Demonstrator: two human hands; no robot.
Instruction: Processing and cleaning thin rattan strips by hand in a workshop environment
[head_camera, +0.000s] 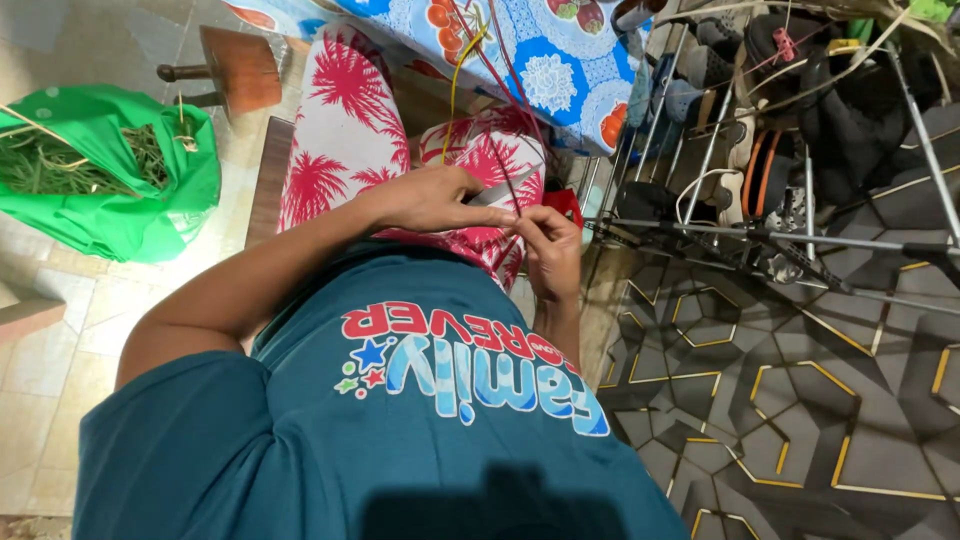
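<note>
Seated person paring thin red strands with a knife held over the lap.

Head view: the left hand (425, 198) is curled closed around a small knife (500, 187), its grey blade pointing across toward the right hand (550, 250), so the edge meets the strands right where they are pinched. The right hand's fingers are closed together on the thin red strands (508, 85), which rise from the pinch up past the floral tablecloth (560, 60); a yellow strand (458, 75) runs beside them. Both hands sit close together above the pink palm-print trousers (345, 130), which keeps the work steady and near the body. A green bag (120, 215) of thin green stalks lies open on the tiled floor, well apart. A metal rack (760, 235) with shoes stands on the other side.
</note>
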